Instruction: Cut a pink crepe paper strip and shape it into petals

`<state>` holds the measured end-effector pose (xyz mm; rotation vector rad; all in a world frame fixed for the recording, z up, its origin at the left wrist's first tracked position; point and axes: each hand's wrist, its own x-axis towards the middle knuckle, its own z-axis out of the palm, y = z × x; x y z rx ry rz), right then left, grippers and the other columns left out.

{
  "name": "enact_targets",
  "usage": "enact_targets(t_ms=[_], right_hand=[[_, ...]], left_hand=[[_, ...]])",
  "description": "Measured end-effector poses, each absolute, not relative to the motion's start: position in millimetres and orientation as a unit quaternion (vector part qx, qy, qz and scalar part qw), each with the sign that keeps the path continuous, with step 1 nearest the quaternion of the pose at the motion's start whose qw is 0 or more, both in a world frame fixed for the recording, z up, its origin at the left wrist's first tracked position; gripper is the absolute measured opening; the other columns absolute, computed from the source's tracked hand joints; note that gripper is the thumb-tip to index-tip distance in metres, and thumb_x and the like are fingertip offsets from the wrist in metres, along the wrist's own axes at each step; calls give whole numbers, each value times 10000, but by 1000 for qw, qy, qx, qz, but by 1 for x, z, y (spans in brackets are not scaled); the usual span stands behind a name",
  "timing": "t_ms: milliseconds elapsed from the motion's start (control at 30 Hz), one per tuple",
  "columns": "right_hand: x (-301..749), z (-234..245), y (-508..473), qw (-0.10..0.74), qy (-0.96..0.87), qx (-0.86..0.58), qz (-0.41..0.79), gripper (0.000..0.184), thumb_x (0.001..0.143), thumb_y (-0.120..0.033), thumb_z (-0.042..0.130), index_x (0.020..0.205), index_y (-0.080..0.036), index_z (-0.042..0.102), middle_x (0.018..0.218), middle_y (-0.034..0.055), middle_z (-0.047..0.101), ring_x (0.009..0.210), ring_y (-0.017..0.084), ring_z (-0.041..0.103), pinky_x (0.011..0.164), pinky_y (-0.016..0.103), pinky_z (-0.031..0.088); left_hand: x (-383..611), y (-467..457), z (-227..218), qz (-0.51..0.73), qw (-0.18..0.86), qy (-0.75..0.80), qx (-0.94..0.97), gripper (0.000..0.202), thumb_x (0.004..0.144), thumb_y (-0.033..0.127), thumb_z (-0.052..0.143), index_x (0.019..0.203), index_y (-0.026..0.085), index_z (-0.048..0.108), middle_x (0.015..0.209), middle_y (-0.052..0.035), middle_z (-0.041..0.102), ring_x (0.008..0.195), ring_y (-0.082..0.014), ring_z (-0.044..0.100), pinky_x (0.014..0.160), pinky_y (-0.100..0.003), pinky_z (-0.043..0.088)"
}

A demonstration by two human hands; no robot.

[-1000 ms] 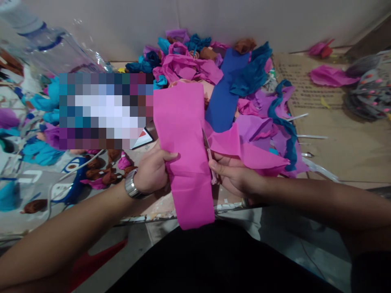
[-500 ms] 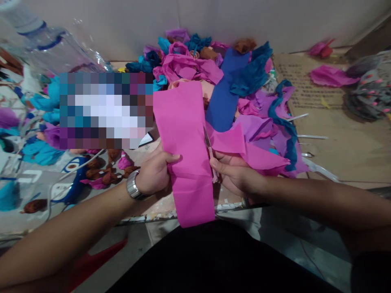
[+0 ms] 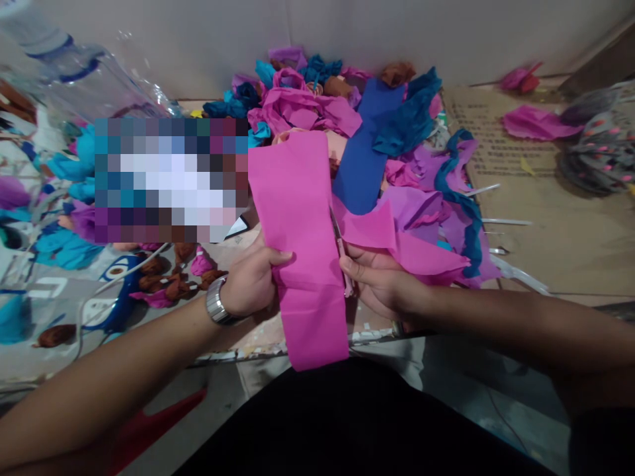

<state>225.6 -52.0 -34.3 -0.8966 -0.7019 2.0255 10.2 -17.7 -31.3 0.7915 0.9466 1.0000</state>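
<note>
A long folded strip of pink crepe paper (image 3: 302, 211) hangs down in front of me, its lower end past the table edge. My left hand (image 3: 253, 281), with a metal watch on the wrist, pinches its left side, thumb on top. My right hand (image 3: 380, 277) is closed on a pair of scissors (image 3: 342, 254) with pink handles, and the blades lie along the strip's right edge. Just beyond the scissors, a pink offcut (image 3: 370, 225) spreads out to the right. My right fingers are partly hidden behind the handles.
Behind lies a heap of crumpled pink, purple and teal paper with a blue sheet (image 3: 370, 145). Cardboard (image 3: 555, 231) covers the right side, near a dark netted bundle (image 3: 602, 142). At left are a clear bottle (image 3: 94, 79), a blue-white device (image 3: 112, 297), a cable and small brown paper pieces.
Hardly anything differs. The view has shifted very slightly; both hands, the pink paper and the scissors keep almost the same positions.
</note>
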Motion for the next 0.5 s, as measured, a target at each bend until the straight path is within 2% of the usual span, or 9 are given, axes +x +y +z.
enact_targets(t_ms=[100,267,500], right_hand=[[224,-30,-52,413,-244,-343,808,360,765,-334,923,1043,-212,731,747,-54,592,620,78,445,590,212,399],[223,-27,-52,412,-262,-336,805,276,821,-312,881,1015,-198,721,705,-62,551,599,76,426,563,207,380],[224,-28,-53,407,-277,-330,805,317,817,-369,884,1017,-191,714,738,-54,562,613,74,428,591,220,369]], left_hand=[[11,-18,-30,451,708,420,344,615,726,153,689,1331,246,640,1119,-46,772,1164,-331,704,1100,-534,538],[13,-19,-29,452,710,423,336,639,724,135,685,1351,244,628,1146,-47,769,1184,-328,704,1101,-529,539],[14,-19,-29,465,707,414,335,674,713,135,674,1375,246,609,1172,-58,764,1172,-330,707,1115,-543,531]])
